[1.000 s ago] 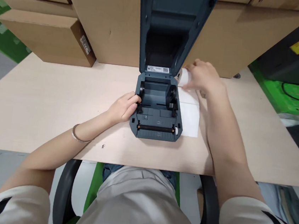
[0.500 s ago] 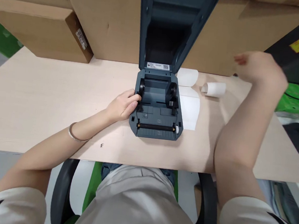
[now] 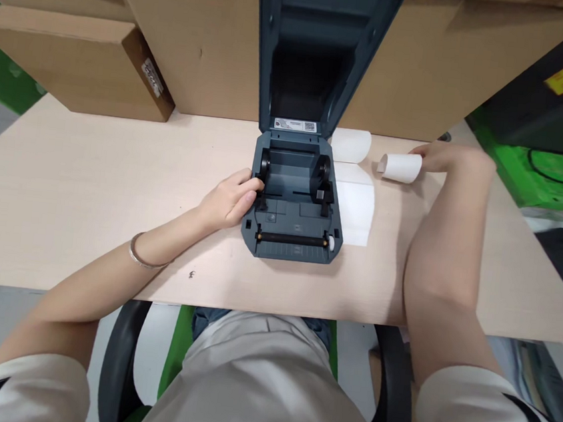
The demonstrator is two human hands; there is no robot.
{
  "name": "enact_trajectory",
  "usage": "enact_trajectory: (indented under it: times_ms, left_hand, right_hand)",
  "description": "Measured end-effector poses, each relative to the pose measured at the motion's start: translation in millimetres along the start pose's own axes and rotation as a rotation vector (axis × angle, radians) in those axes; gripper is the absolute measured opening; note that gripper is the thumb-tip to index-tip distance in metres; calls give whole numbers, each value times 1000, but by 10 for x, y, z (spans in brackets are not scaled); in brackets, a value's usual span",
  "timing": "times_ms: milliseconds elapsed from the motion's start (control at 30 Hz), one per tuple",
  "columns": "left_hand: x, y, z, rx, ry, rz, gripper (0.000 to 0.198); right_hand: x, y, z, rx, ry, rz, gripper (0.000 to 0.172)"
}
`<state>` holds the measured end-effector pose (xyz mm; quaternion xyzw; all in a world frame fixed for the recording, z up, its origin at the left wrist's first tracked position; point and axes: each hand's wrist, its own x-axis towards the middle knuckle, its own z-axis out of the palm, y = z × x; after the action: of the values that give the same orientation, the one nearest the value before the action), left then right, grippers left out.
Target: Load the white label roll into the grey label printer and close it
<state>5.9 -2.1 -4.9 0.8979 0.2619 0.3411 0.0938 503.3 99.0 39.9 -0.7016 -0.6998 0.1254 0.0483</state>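
Observation:
A dark blue-grey label printer [image 3: 301,213] stands on the table with its lid [image 3: 329,15] raised. Its label bay holds two black roll holders, and a black roller runs across the front. My left hand [image 3: 231,199] is closed over the printer's left edge, with fingertips inside the bay. At the right, my right hand [image 3: 438,158] is low over the table, its fingertips at the right end of a curled white paper [image 3: 399,168]. Those fingers are partly hidden, and I cannot tell whether they grip the paper. White paper sheets [image 3: 354,212] lie along the printer's right side.
Cardboard boxes [image 3: 218,43] line the back of the table [image 3: 86,197]. A smaller box [image 3: 75,65] stands at the back left. A dark case [image 3: 539,97] with a yellow label, a green box [image 3: 561,183] and a black cable are at the right.
My right hand has come down and left from above the table to the curled paper. My left hand keeps its hold on the printer. The view has shifted slightly.

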Motion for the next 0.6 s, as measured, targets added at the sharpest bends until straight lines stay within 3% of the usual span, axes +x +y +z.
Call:
enact_trajectory:
  times_ms: [100, 167, 233, 367, 433, 500, 600]
  left_hand:
    - [-3, 5, -2, 25, 5, 14, 56]
    - [-4, 7, -1, 28, 5, 14, 57]
    - [-4, 8, 2, 18, 0, -1, 58]
    - [-6, 10, 7, 8, -10, -28, 61]
    - [-8, 9, 9, 15, -13, -30, 62]
    - [-11, 6, 12, 18, -17, -31, 62]
    - [-15, 0, 16, 16, -11, -27, 61]
  right_hand:
    - [-76, -179, -77, -63, -160, 284, 32]
    - [-217, -301, -230, -56, -128, 323, 23]
    - [-421, -438, -428, -34, -16, 278, 15]
    - [-865, -843, -744, 179, 282, 43, 30]
    - [-1005, -1128, -782, 358, 340, -106, 39]
    - [-1052, -1453, -720, 401, 250, -287, 43]
    - [-991, -1951, -453, 269, 5, -540, 38]
